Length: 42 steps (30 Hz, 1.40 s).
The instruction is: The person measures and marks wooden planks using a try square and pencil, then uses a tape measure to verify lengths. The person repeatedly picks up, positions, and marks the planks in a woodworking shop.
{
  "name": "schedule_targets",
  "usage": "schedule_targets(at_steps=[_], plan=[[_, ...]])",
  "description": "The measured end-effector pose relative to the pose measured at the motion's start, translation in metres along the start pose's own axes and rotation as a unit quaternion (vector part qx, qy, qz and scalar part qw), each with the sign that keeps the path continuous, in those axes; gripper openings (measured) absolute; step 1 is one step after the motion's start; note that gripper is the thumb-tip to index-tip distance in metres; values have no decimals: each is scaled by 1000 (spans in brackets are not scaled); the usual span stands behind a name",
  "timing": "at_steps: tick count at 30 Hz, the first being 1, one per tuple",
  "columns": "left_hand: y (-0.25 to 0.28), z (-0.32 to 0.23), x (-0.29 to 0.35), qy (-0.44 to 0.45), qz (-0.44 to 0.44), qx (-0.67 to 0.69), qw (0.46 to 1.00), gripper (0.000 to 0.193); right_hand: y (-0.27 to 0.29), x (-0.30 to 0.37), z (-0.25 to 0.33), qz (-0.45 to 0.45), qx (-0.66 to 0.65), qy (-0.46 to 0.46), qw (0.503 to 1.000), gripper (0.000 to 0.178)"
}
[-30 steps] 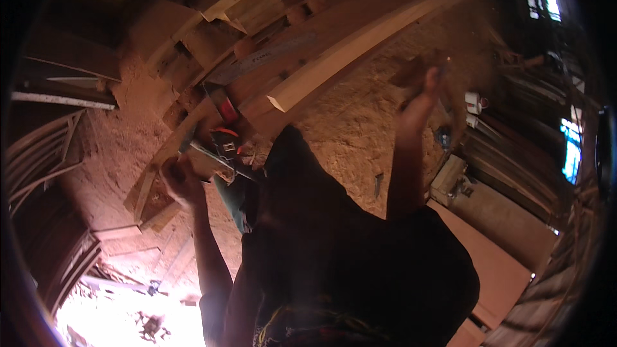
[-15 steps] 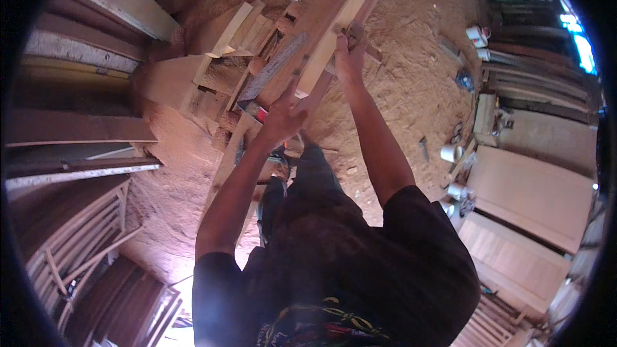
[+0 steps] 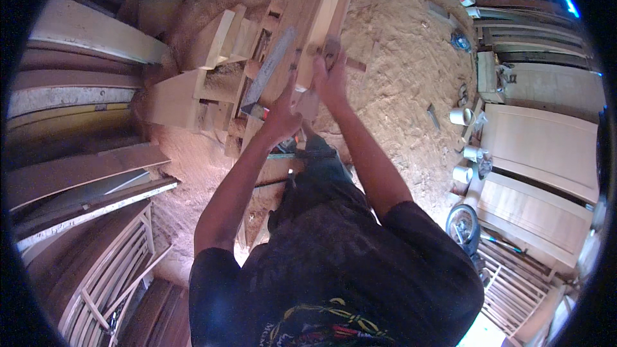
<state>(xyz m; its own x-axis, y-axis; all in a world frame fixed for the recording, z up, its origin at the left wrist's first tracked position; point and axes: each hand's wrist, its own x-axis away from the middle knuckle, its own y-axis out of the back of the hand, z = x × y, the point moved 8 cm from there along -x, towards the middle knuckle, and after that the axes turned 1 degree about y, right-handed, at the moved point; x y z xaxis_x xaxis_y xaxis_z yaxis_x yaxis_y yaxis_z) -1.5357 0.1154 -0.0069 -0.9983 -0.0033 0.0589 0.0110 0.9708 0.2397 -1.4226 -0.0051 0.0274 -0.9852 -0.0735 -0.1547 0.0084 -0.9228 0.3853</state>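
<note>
A long pale wooden beam runs away from me along a wooden bench. My left hand is closed at its near end, the thumb and fingers beside the end face. Farther up, my right hand wraps the beam's right side; a small dark shape at its fingertips is too unclear to name. A grey metal square lies on the wood left of the beam, its angled end close to my left hand. Just right of my right hand, a short wooden piece sticks out sideways.
Cut wood blocks sit left of the bench. Planks are stacked along the left side. Sawdust covers the floor. White pots, a blue power tool and pale panels stand at right; a wheel is lower right.
My right hand has come nearer along the beam, closer to my left hand. The beam now points more straight ahead, and the whole view has turned somewhat.
</note>
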Motion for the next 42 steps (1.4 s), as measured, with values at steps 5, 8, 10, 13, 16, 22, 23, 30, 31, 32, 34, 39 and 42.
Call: schedule_targets(at_steps=[5, 8, 10, 13, 16, 22, 23, 30, 31, 32, 34, 39, 42], plan=[[-12, 19, 2, 87, 61, 70, 992, 103, -1, 15, -13, 13, 16, 13, 1000, 64], [-8, 17, -7, 50, 40, 54, 996, 104, 3, 21, 14, -2, 18, 51, 999, 65], [-5, 10, -9, -1, 19, 17, 1000, 105, 2, 0, 21, 15, -51, 7, 999, 66], [-7, 8, -2, -8, 7, 1, 1000, 105, -2, -30, -1, 42, -102, -99, 989, 68], [-11, 17, 6, 61, 32, 12, 998, 103, 2, -23, -19, -8, 4, -20, 1000, 68], [-7, 10, -2, 50, 16, -22, 998, 99, 1, -43, -7, -6, 29, 30, 999, 67], [-6, 7, -2, 38, 13, -27, 999, 99, 1, -66, -11, 43, -10, -69, 997, 69], [-8, 8, 0, 79, 21, 42, 996, 101, 4, -36, 3, -24, -5, -36, 999, 70], [-9, 14, 2, 114, 28, 11, 993, 101, 3, -35, 3, -45, -3, 29, 999, 73], [-9, 16, 3, 120, 32, -22, 992, 102, 2, -42, -2, -56, 2, 54, 997, 75], [-9, 12, 5, 86, 15, -77, 993, 104, -1, -54, -23, -23, -3, 5, 1000, 78], [-11, 10, 3, 64, -2, -21, 998, 106, 0, -38, -16, 19, 73, -14, 997, 76], [-8, 13, 0, 72, 3, 12, 997, 106, -4, -17, -19, -45, -16, -18, 999, 72]])
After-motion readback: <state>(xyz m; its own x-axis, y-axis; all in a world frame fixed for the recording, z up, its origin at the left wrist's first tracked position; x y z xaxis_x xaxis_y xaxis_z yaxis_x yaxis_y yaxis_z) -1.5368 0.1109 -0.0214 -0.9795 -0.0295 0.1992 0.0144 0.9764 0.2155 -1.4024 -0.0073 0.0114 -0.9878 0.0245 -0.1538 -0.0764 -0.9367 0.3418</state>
